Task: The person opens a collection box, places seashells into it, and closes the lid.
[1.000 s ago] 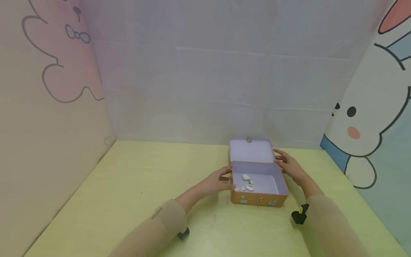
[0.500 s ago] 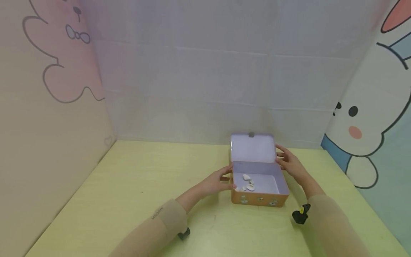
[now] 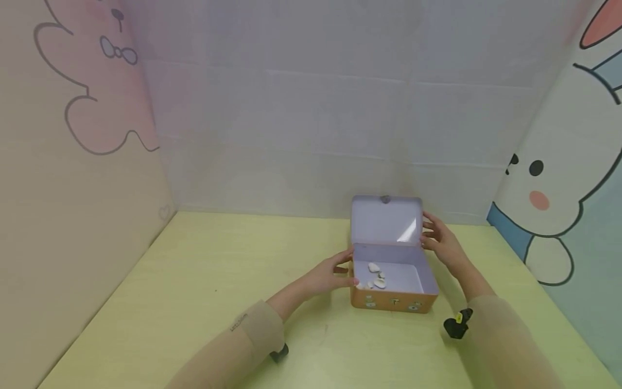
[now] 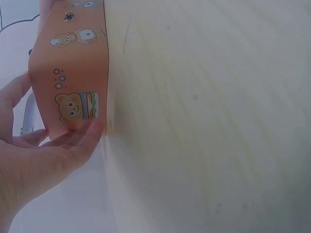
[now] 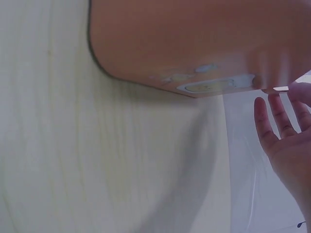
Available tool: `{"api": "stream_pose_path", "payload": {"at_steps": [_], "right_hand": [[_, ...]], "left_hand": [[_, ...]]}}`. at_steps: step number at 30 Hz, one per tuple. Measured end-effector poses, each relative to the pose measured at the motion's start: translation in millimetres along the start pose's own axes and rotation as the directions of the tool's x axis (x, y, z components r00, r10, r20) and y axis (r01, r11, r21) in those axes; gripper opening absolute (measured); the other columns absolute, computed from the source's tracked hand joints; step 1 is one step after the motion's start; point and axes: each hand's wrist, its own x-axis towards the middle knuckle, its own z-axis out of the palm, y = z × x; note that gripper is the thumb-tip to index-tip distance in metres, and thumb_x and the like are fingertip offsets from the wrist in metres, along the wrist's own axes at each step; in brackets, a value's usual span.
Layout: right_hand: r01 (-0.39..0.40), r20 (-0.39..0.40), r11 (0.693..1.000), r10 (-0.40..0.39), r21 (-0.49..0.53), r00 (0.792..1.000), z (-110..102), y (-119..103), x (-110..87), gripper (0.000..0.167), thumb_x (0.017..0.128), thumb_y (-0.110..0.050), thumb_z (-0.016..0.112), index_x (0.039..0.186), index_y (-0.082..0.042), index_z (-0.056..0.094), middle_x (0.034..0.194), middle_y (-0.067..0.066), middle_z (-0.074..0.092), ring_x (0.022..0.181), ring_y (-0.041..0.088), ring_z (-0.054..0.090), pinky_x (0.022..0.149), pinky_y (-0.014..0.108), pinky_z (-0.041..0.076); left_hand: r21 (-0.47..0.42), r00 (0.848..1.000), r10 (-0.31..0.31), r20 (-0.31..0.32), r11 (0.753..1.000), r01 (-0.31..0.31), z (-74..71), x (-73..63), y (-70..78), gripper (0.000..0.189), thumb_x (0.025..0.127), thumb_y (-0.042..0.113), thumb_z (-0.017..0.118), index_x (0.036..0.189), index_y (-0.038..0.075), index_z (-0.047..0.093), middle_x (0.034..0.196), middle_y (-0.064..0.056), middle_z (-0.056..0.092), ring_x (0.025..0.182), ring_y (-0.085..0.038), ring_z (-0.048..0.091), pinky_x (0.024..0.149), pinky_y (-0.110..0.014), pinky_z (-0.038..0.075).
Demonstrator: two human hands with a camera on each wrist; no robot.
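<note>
An orange tin box (image 3: 384, 301) with a lilac inside stands on the table, its hinged lid (image 3: 379, 219) tilted back. Several white seashells (image 3: 374, 267) lie in its left part. My left hand (image 3: 324, 276) holds the box's left side, thumb at the front corner and fingers further back. In the left wrist view, fingers rest along the box's printed side (image 4: 73, 97). At the lid's right edge is my right hand (image 3: 444, 246), touching it with thumb and fingers. The right wrist view has this hand (image 5: 291, 145) with spread, fairly straight fingers beside the box's end (image 5: 194, 43).
The pale yellow table (image 3: 233, 259) reaches back to a whitish wall sheet (image 3: 282, 135). A side wall with a rabbit print (image 3: 549, 178) borders the right, and another with a pink cartoon print (image 3: 107, 119) the left. Dark devices (image 3: 457, 324) are worn at both wrists.
The lid has swung up to a steeper angle, and my right hand has moved up slightly along with it. My left hand and the seashells stay almost in place.
</note>
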Motion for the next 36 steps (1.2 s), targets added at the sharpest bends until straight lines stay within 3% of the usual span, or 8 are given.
{"api": "stream_pose_path", "payload": {"at_steps": [12, 15, 18, 20, 36], "right_hand": [[0.097, -0.059, 0.995, -0.097, -0.006, 0.994, -5, -11, -0.9, 0.058, 0.097, -0.009, 0.05, 0.147, -0.001, 0.022, 0.136, 0.033, 0.04, 0.1, -0.009, 0.05, 0.075, 0.014, 0.051], [0.132, -0.072, 0.991, -0.131, 0.006, 0.989, -7, -14, -2.6, 0.055, 0.098, -0.01, 0.05, 0.145, 0.002, 0.025, 0.128, 0.011, 0.053, 0.099, -0.008, 0.053, 0.075, 0.015, 0.051], [0.162, -0.079, 0.987, -0.16, 0.016, 0.984, -9, -17, -4.8, 0.051, 0.098, -0.009, 0.049, 0.142, 0.005, 0.028, 0.116, -0.015, 0.054, 0.096, -0.006, 0.057, 0.074, 0.016, 0.052], [0.175, -0.083, 0.984, -0.173, 0.016, 0.981, -11, -19, -6.4, 0.047, 0.098, -0.009, 0.047, 0.14, 0.006, 0.031, 0.111, -0.023, 0.054, 0.094, -0.005, 0.058, 0.073, 0.015, 0.052], [0.131, -0.13, 0.99, -0.137, -0.052, 0.982, -11, -34, -19.7, 0.032, 0.102, -0.021, 0.04, 0.126, 0.0, 0.041, 0.099, -0.018, 0.057, 0.088, -0.003, 0.06, 0.07, 0.018, 0.054]], "left_hand": [[0.0, 1.0, -0.009, -0.004, 1.0, 0.009, 0.5, -0.6, 0.1, 0.08, 0.087, 0.027, 0.069, 0.151, 0.023, 0.021, 0.151, -0.007, 0.033, 0.128, -0.032, 0.046, 0.097, -0.039, 0.046], [-0.014, 1.0, -0.014, -0.004, 1.0, 0.014, 0.8, -0.7, 0.3, 0.08, 0.087, 0.027, 0.069, 0.151, 0.023, 0.022, 0.151, -0.007, 0.034, 0.127, -0.031, 0.047, 0.097, -0.039, 0.046], [-0.026, 1.0, -0.013, -0.004, 1.0, 0.013, 1.1, 0.0, -0.4, 0.08, 0.086, 0.027, 0.069, 0.151, 0.023, 0.022, 0.15, -0.007, 0.035, 0.126, -0.031, 0.048, 0.097, -0.039, 0.046], [-0.027, 1.0, -0.012, -0.006, 1.0, 0.012, 1.3, 0.1, -0.7, 0.08, 0.086, 0.027, 0.069, 0.151, 0.023, 0.023, 0.15, -0.007, 0.035, 0.126, -0.03, 0.048, 0.096, -0.039, 0.046], [-0.057, 1.0, -0.008, 0.002, 0.998, 0.009, 2.1, -2.6, 1.4, 0.08, 0.087, 0.025, 0.068, 0.151, 0.023, 0.021, 0.151, -0.007, 0.033, 0.124, -0.029, 0.05, 0.093, -0.036, 0.048]]}}
